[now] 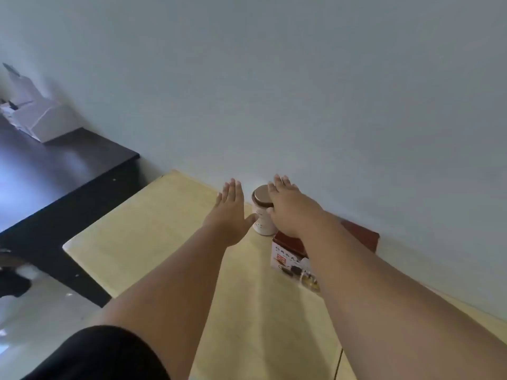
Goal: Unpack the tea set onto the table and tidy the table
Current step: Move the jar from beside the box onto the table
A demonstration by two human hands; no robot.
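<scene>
From the head view, a pale wooden table (153, 242) runs away from the viewer and butts against a plain grey-white wall (301, 91), its far corner near the middle of the picture and its left edge falling off to a light, glossy floor (41, 319). To the left stands a darker table (68, 171), its top shining with glare, and on its far end sits a white folded carton (35, 116), blurred at the edges. A narrow gap of floor separates the two tables. On the pale table, close against the wall, a white canister with a brownish metal lid (262, 208) stands upright, and just beside it on the near side rests a red and white printed box (290, 256), probably the tea set's packaging, though the print is too small to read. The left hand (230, 212) is flat, fingers stretched and together, its grip spread and holding nothing, the thumb next to the canister's side. The right hand (288, 204) lies over the canister's lid and right side, fingers extended; whether it actually presses the canister cannot be told. The left part of the pale table is bare.
</scene>
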